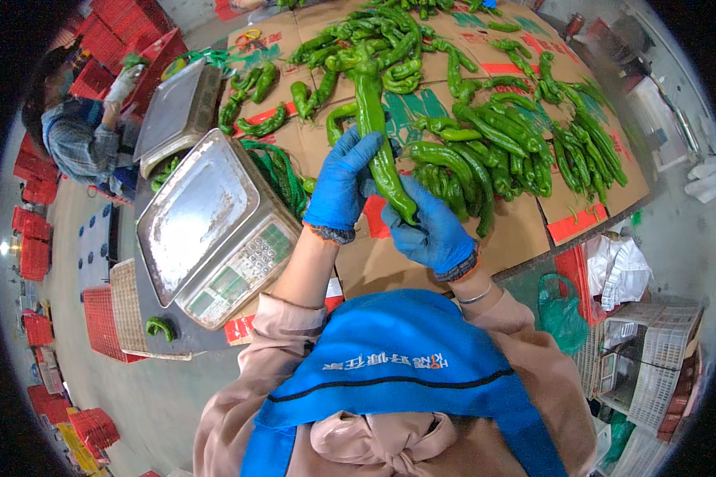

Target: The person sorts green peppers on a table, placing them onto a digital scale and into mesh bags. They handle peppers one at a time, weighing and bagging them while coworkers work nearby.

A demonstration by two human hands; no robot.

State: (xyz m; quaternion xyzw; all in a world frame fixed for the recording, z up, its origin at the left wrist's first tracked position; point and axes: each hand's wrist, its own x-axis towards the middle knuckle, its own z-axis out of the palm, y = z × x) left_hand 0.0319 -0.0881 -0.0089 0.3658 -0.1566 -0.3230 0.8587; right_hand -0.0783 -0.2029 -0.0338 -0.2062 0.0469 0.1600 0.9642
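Observation:
A long green pepper (370, 113) is held up over the table between both of my blue-gloved hands. My left hand (347, 173) grips it about the middle, thumb across its side. At the lower tip, my right hand (429, 223) pinches it between thumb and fingers. Just beyond my right hand lies a heap of green peppers (501, 143) on flattened cardboard (489, 250). Another pile of green peppers (388, 33) spreads farther back, partly behind the held one. Smaller bunches of peppers (588, 149) lie to the right.
Left of my hands stands a digital scale (203, 208) with a worn metal pan; a second scale (182, 110) is behind it. Green netting (277, 173) lies beside the scale. A person (86, 131) works at far left near red crates (119, 36). Plastic crates (650, 358) stand low right.

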